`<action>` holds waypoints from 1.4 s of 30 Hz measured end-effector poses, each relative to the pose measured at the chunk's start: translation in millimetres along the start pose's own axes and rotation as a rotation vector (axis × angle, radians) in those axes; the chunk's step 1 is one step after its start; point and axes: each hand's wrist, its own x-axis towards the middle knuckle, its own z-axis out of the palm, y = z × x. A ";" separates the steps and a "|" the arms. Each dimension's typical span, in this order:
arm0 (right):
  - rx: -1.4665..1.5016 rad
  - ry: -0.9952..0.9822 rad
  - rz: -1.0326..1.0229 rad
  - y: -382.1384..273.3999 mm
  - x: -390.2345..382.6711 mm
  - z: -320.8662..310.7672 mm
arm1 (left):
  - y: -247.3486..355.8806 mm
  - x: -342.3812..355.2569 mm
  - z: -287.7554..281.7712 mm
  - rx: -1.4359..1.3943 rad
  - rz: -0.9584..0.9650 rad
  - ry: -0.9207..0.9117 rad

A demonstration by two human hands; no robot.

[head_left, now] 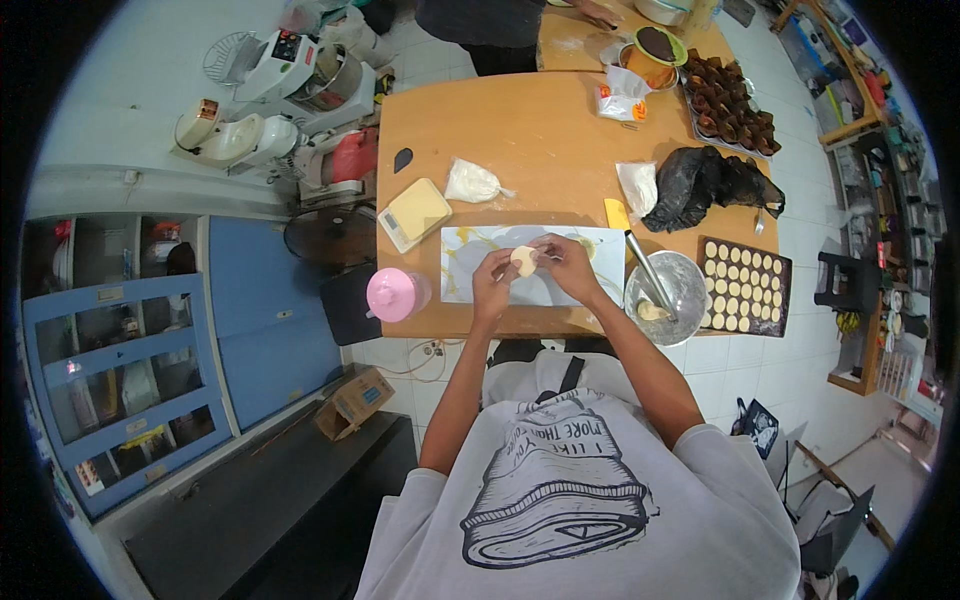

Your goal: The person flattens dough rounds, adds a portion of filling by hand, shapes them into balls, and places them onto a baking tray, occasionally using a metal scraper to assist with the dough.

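Between my hands is a small, pale, flattened round of dough (523,262). My left hand (492,284) has its fingers closed on the left edge, and my right hand (566,268) pinches the opposite side. Both hands are raised over a white marble-patterned board (462,288); a pale round item behind my right hand is partly hidden. Just right of the board stands a metal bowl (690,275) with a lump of dough (652,312) inside and a long metal-handled tool (650,266) leaning in it. Beyond the bowl, a dark tray (778,328) carries several rows of pale dough rounds.
A pink lidded jug (393,294) and a kitchen scale (415,214) stand left. Bags of white powder (474,181), a yellow scraper (616,214) and a black plastic bag (690,190) lie behind the board. Dark brown cups (725,105) fill a far tray. Another person (480,25) stands across the table.
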 end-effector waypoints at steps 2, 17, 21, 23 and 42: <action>0.094 -0.002 0.010 6.6 1.9 -2.6 | 12.0 -0.4 5.5 -0.082 -0.017 0.022; -0.644 -0.293 -0.323 -24.5 -18.4 -4.6 | 14.6 -3.7 -47.8 0.406 0.205 0.207; -0.657 0.012 -0.395 -35.9 8.6 26.3 | 5.1 5.7 -80.1 0.815 0.364 0.159; -0.725 0.035 -0.380 -25.9 28.4 42.9 | 8.5 6.0 -76.1 1.129 0.568 0.100; -0.940 0.455 0.038 17.5 46.3 101.9 | -20.5 16.1 -65.1 1.225 0.536 -0.329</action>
